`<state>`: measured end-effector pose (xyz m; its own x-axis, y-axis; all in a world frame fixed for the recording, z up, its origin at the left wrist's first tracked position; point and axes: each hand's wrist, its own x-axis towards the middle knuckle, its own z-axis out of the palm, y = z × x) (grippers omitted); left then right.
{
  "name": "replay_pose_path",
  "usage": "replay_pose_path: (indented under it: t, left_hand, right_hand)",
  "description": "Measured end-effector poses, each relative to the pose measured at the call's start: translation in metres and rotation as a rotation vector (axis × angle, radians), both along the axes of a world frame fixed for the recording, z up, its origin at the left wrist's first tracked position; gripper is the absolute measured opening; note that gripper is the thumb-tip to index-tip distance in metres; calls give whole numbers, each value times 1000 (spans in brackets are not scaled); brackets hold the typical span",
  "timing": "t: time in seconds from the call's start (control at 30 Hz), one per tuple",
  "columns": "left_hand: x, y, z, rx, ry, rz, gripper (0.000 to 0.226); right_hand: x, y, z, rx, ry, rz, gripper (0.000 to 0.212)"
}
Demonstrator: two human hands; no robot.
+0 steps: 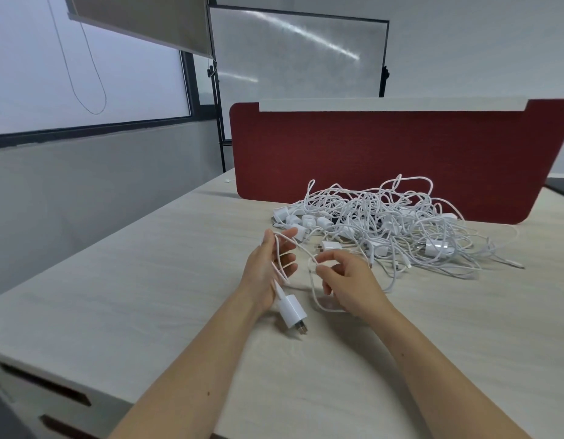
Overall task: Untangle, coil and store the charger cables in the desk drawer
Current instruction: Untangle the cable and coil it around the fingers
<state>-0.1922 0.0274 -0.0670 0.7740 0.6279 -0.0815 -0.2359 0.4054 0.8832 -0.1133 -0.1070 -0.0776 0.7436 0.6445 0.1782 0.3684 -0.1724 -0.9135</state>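
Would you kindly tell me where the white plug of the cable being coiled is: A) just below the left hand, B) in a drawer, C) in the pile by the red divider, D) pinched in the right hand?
A: the plug sits just below the left hand, which holds loops of its cable, while the right hand pinches the cable further along.

Prob. an office: red desk divider, whiteboard.
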Motion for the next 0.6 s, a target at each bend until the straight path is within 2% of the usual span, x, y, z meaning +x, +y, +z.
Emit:
replay_pose_path:
  t: [0.13,0.27,0.37,0.43,0.6]
  left_hand:
    - [1,2,-1,-1,-4,35,55]
    - [1,-1,1,-96,-62,51,50]
    - [1,-2,2,-137,-47,92,49]
    - [1,0,1,-131,-35,126,47]
    - [-1,8,-1,-122,36,182,45]
  right_hand:
    - [2,0,-5,-133,-260,26,13]
    - [-1,-1,-6,-243,-339,134,23]
    - [-5,-3,-1,-307,-418,180,21]
    - [-9,-3,2,-362,-450,184,18]
    - [-8,-8,7,-449,-546,128,34]
